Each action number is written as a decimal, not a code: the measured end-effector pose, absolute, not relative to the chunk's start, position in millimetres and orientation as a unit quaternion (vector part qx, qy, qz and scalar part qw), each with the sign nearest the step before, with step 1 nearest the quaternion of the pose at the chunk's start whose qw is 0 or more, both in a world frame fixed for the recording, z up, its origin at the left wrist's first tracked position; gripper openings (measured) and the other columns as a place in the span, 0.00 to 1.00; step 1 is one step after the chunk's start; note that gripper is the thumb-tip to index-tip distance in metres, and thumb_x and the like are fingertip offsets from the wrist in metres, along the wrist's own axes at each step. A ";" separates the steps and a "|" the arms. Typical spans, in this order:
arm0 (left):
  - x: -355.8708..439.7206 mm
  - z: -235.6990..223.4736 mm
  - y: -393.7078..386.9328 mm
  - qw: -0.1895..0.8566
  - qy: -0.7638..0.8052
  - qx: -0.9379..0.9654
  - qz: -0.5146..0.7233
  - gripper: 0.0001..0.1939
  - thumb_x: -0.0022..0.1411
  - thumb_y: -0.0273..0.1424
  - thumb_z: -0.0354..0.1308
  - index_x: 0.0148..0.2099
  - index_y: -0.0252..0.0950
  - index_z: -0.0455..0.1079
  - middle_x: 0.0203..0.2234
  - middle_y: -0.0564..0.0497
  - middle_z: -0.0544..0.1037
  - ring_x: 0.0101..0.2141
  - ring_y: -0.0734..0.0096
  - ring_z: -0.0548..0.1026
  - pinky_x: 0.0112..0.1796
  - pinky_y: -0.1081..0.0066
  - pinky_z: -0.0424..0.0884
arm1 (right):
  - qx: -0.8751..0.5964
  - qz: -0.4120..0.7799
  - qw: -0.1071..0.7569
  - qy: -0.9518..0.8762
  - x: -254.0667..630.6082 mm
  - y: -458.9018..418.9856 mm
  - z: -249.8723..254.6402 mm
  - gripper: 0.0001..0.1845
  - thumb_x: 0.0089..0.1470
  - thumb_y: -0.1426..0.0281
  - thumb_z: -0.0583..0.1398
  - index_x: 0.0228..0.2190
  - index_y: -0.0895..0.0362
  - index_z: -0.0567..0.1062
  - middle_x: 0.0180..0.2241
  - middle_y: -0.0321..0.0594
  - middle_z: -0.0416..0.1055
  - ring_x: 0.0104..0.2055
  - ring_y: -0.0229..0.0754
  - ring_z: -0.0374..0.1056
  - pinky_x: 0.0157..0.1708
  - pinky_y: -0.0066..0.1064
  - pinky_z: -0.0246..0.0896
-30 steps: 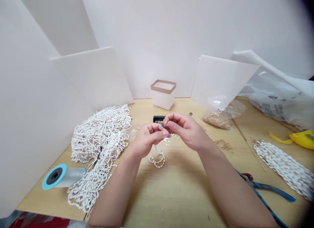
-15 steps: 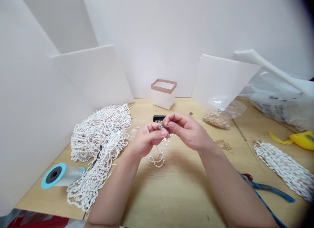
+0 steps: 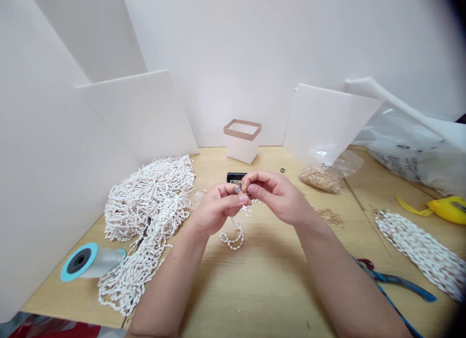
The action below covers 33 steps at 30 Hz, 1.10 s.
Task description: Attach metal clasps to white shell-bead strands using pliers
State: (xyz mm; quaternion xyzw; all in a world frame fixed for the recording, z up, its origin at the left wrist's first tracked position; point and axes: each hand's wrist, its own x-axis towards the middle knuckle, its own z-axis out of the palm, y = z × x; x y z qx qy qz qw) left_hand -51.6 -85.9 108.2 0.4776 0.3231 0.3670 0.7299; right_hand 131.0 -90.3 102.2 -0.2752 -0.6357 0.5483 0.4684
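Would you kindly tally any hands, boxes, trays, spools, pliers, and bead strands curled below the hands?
Hands: 2 (left hand, right hand)
Brown-rimmed box: 1
Black tray: 1
Spool: 1
Pliers: 1
Curled bead strand: 1
Total: 7

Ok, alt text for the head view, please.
Left hand and right hand pinch a piece too small to identify above a wooden table, a white beaded strand trailing below. Heaped beaded strands and a spool lie left.

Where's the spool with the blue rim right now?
In the head view, the spool lies on its side on the table at the lower left, right beside the lower part of the heap of white bead strands.
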 end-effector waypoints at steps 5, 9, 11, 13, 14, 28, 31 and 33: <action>-52.4 105.1 -85.5 0.716 0.309 0.499 0.379 0.16 0.49 0.39 0.72 0.31 0.30 0.75 0.22 0.53 0.70 0.20 0.84 0.52 0.24 0.71 0.44 | -0.281 0.542 0.474 -0.634 131.0 -92.2 105.0 0.11 0.63 0.61 0.61 0.36 0.56 0.78 0.33 0.39 0.75 0.35 0.39 0.72 0.39 0.33 0.71; -51.3 104.7 -86.4 0.692 0.296 0.514 0.410 0.16 0.52 0.39 0.72 0.31 0.31 0.75 0.23 0.53 0.71 0.23 0.81 0.58 0.26 0.72 0.50 | -0.283 0.565 0.484 -0.605 129.5 -93.8 104.1 0.09 0.61 0.62 0.64 0.37 0.56 0.79 0.33 0.39 0.75 0.34 0.39 0.72 0.39 0.33 0.71; -50.3 104.6 -87.0 0.679 0.298 0.517 0.427 0.16 0.52 0.39 0.72 0.30 0.32 0.73 0.21 0.55 0.68 0.23 0.81 0.58 0.27 0.73 0.51 | -0.292 0.567 0.498 -0.587 127.4 -94.8 104.0 0.09 0.59 0.63 0.66 0.36 0.56 0.79 0.33 0.38 0.75 0.35 0.38 0.72 0.39 0.32 0.70; -49.1 103.3 -87.3 0.666 0.302 0.519 0.442 0.17 0.52 0.40 0.73 0.29 0.32 0.73 0.21 0.56 0.67 0.23 0.81 0.56 0.27 0.73 0.52 | -0.299 0.560 0.515 -0.576 125.0 -95.5 104.7 0.08 0.58 0.64 0.67 0.35 0.56 0.78 0.33 0.38 0.75 0.36 0.38 0.71 0.39 0.31 0.70; -48.5 102.0 -87.2 0.660 0.303 0.521 0.449 0.17 0.52 0.40 0.73 0.29 0.33 0.73 0.21 0.56 0.66 0.23 0.81 0.56 0.27 0.73 0.52 | -0.300 0.555 0.522 -0.574 123.8 -95.8 105.3 0.08 0.58 0.64 0.67 0.34 0.56 0.78 0.33 0.38 0.75 0.36 0.38 0.71 0.40 0.30 0.69; -38.0 89.1 -82.7 0.708 0.269 0.478 0.446 0.22 0.55 0.48 0.69 0.31 0.32 0.73 0.22 0.53 0.69 0.25 0.79 0.63 0.29 0.76 0.58 | -0.281 0.596 0.573 -0.488 120.6 -85.3 101.4 0.10 0.45 0.63 0.73 0.28 0.55 0.82 0.27 0.36 0.75 0.26 0.37 0.71 0.30 0.32 0.70; -35.0 86.7 -81.2 0.727 0.258 0.457 0.443 0.25 0.56 0.52 0.67 0.31 0.32 0.72 0.21 0.53 0.69 0.22 0.80 0.59 0.25 0.76 0.53 | -0.287 0.586 0.581 -0.487 123.0 -84.0 99.2 0.08 0.44 0.65 0.74 0.27 0.54 0.83 0.28 0.36 0.77 0.30 0.38 0.73 0.35 0.32 0.71; -33.2 84.7 -80.9 0.733 0.254 0.448 0.444 0.25 0.56 0.52 0.66 0.31 0.32 0.72 0.21 0.54 0.68 0.21 0.81 0.57 0.23 0.76 0.50 | -0.290 0.578 0.582 -0.493 124.8 -83.8 98.4 0.07 0.45 0.65 0.74 0.27 0.52 0.84 0.29 0.36 0.78 0.32 0.39 0.74 0.37 0.33 0.71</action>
